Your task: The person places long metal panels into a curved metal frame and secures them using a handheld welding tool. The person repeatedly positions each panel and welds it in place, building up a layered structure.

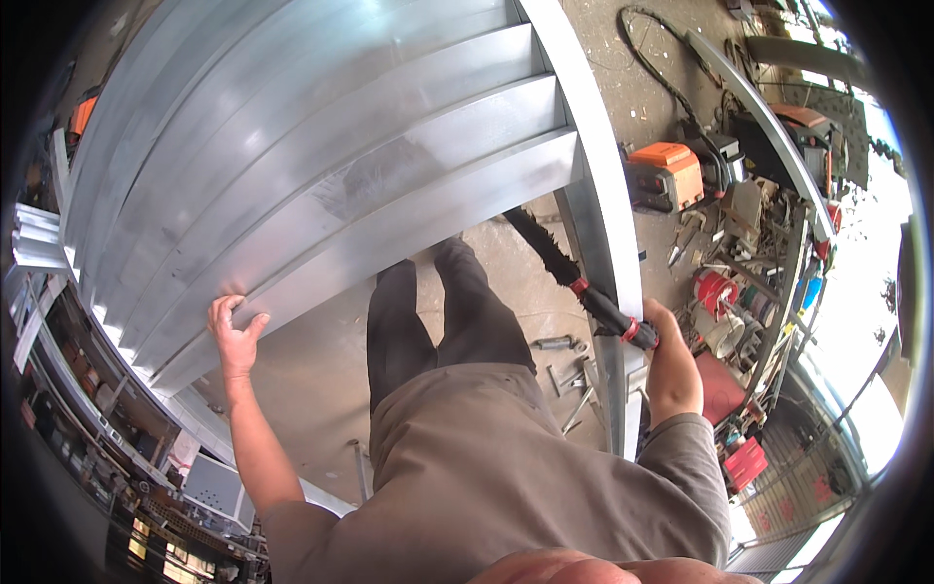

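A large silvery metal frame with several parallel slats (389,209) spans the upper left and centre in front of me. My left hand (234,336) grips the near slat's edge, its fingers curled over the metal and its thumb apart from them. On the right, my right hand (659,319) is beside the frame's long side bar (615,209), with its fingers hidden. A thick black sleeved cable (547,251) with red bands crosses that bar, and its near end meets my right hand. Whether the hand grips the cable or the bar cannot be made out.
Orange-and-grey machines (669,175) stand on the floor at right, near a looped black hose (632,44). Red and white buckets (717,292) and mixed clutter line the right side. Metal pieces (582,394) and a tool lie beside my legs. Shelves with parts (107,438) stand at lower left.
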Demonstrator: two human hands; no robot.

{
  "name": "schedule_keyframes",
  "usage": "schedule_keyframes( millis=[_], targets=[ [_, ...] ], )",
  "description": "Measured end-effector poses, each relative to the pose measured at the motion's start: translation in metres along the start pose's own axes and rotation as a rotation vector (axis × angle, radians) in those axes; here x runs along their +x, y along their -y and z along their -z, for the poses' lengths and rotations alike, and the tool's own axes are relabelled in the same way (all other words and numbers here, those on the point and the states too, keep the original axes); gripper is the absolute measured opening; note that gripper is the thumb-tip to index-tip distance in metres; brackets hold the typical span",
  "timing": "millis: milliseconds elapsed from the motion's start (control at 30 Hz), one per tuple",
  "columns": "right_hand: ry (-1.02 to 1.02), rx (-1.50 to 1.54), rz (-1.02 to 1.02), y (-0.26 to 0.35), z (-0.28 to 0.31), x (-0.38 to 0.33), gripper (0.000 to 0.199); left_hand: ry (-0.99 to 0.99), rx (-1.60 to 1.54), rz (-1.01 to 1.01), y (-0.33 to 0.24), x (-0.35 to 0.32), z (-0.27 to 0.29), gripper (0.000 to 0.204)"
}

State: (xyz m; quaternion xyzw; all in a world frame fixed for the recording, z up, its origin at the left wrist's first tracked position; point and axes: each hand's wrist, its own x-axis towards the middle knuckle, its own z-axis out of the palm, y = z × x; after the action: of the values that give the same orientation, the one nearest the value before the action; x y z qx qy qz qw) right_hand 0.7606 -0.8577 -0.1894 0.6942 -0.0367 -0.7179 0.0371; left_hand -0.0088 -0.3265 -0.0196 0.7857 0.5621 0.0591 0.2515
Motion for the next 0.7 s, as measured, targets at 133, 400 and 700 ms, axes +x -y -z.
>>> schedule_keyframes(
  millis=[133,400,700],
  targets=[
    [-0.102,0.103,0.081,0.006,-0.018,-0.010,0.041,-0.022,-0.041,-0.028,-0.001,-0.001,-0.001,0.056],
    [-0.362,1.197,0.445,0.047,-0.032,-0.180,0.013,-0.017,0.052,-0.007,0.013,-0.005,-0.003,0.054],
    [-1.067,0.842,1.204,0.108,-0.120,-0.450,0.036,-0.030,0.069,0.003,0.022,-0.008,-0.010,0.053]
  ],
)
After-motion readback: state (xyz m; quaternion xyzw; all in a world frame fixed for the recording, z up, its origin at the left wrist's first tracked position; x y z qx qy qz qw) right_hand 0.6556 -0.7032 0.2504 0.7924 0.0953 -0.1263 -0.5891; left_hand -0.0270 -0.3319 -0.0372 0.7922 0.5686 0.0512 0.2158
